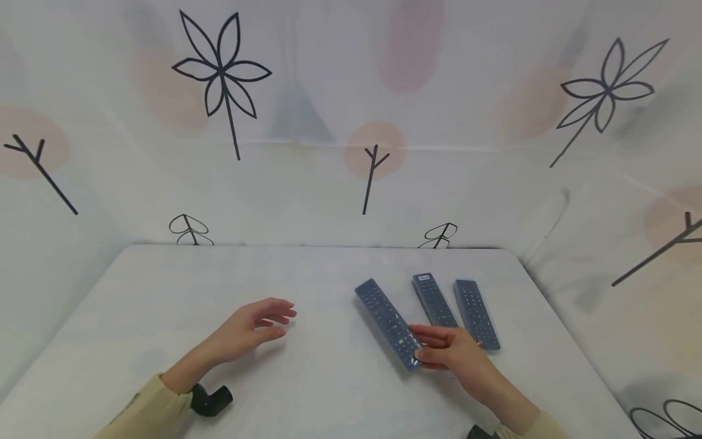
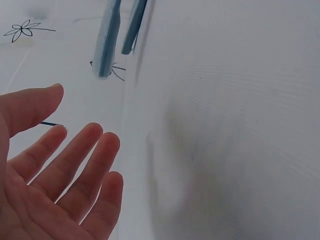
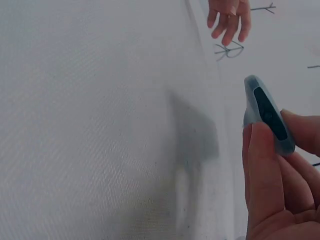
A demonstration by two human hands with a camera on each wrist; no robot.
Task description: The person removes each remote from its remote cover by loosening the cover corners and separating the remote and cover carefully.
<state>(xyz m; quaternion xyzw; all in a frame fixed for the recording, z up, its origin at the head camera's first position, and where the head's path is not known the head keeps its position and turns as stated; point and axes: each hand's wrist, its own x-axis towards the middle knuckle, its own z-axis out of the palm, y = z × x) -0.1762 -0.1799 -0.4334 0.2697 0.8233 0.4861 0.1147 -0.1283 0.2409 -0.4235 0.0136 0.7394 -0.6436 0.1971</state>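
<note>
My right hand [image 1: 457, 356] pinches the lower end of a dark remote control [image 1: 388, 323] between thumb and fingers. That remote hangs over the table at a slant, its shadow cast beneath, and its end [image 3: 269, 115] shows between the fingers in the right wrist view. Two more remote controls lie to its right: the middle one [image 1: 434, 299] is partly hidden behind my right hand, the outer one [image 1: 477, 314] lies by the wrist side. Over the left part of the table my left hand [image 1: 252, 329] holds nothing, palm turned inward, fingers relaxed and apart [image 2: 65, 175].
A white table [image 1: 307, 390] spreads beneath both hands. Behind it and at the sides hangs white cloth [image 1: 307, 195] printed with flowers and twigs. Black wrist devices stick out at both cuffs, the left one [image 1: 211, 400] just above the table.
</note>
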